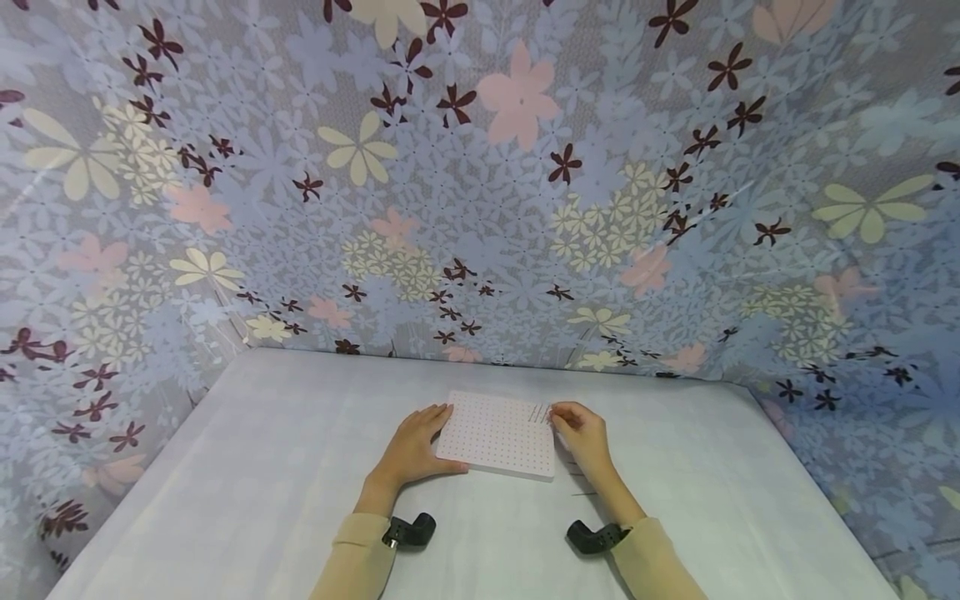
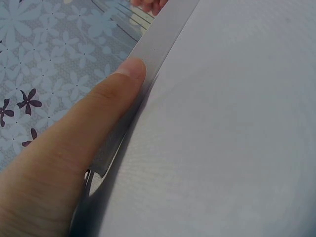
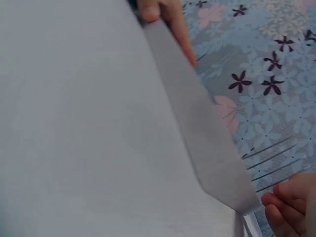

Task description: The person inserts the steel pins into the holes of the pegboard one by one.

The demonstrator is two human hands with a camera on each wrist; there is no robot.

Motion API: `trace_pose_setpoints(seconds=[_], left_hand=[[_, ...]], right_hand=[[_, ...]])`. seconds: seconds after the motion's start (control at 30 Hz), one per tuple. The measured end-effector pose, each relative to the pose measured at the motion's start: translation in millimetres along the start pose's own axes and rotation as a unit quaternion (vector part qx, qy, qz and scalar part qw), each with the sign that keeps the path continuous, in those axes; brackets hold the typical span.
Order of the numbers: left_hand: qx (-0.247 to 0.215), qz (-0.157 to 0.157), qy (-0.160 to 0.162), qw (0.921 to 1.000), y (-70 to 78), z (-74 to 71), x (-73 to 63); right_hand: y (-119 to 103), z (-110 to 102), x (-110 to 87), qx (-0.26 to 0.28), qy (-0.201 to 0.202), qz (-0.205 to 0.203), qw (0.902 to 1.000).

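Note:
A white pegboard with a grid of small holes lies on the table. My left hand grips its left side, thumb along the front edge and fingertips at the far left corner. Several thin metal pins stand up from the board near its far right corner. Beside that corner, my right hand pinches one pin between thumb and fingers. In the right wrist view, the standing pins rise past the board's edge, close to the right hand's fingertips. The pinched pin's lower end is hard to make out.
A few loose pins lie on the pale tablecloth to the right of the board, partly under the right forearm. Behind the table hangs a floral cloth. Dark camera mounts sit on both wrists.

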State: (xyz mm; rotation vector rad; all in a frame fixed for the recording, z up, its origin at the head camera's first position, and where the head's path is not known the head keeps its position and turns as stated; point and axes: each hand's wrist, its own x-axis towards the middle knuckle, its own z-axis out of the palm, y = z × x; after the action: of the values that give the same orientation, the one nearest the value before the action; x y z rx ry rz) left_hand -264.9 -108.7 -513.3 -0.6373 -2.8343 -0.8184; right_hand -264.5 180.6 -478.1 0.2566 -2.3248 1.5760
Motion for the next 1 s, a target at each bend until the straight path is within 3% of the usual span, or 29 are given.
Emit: trace_pose_setpoints(seconds=[0.2,0.5,0.8,1.0], left_hand=[[0.006,0.002,-0.001,1.0,-0.8,0.6,-0.9],[0.003,-0.007,-0.004,1.0,-0.4,1.9,-0.3],[0.001,-0.005,0.0,1.0,-1.4,1.8,0.3],[0.006,-0.002,-0.004,1.0,-1.8,0.9,-0.6]], right_hand=[[4.3,-4.7,1.4,0.002,0.003,0.014,0.9999],[45.0,-13.9,2.1,-0.051,0.011,-0.021,0.9984],[50.4,-27.3,-4.8,-0.088,-0.017,-0.006,0.996],[53.1,-37.7,-10.6,-0.071,-0.039,-0.001,0.9967]])
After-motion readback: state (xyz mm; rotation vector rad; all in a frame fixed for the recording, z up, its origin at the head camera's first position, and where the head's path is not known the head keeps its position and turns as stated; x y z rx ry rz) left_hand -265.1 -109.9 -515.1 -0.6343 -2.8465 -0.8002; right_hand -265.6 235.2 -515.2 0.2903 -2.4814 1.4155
